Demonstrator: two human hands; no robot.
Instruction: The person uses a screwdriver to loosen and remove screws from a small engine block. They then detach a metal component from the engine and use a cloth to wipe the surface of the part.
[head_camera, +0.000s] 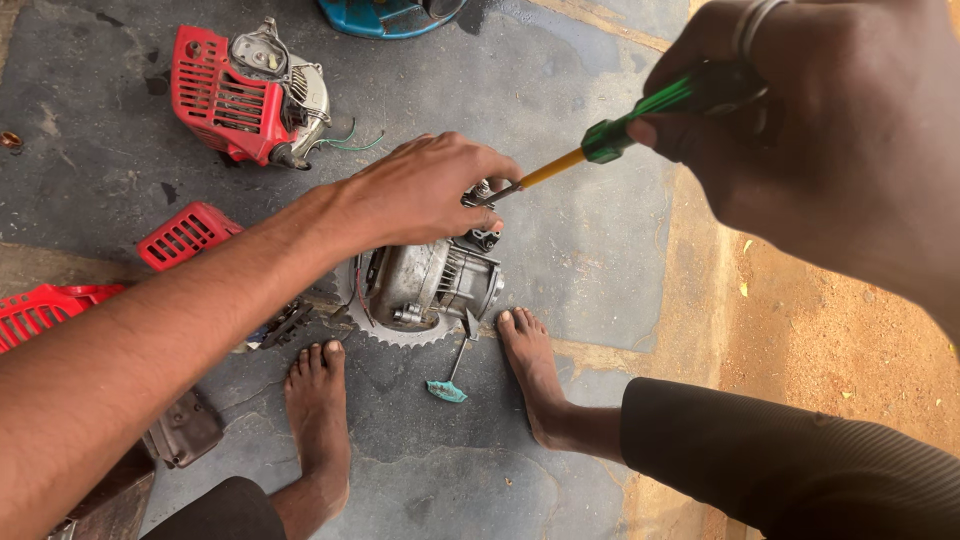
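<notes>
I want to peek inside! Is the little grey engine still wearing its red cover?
No, it is off. The grey engine shows bare metal under the left hand, and red covers lie apart on the floor.

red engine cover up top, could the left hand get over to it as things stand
Probably yes: the left hand rests on the grey engine, and only bare floor lies between it and the red engine cover. It would have to let go first.

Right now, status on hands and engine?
Left hand steadies engine top. Right hand grips screwdriver, tip at engine. Nothing in the way.
</notes>
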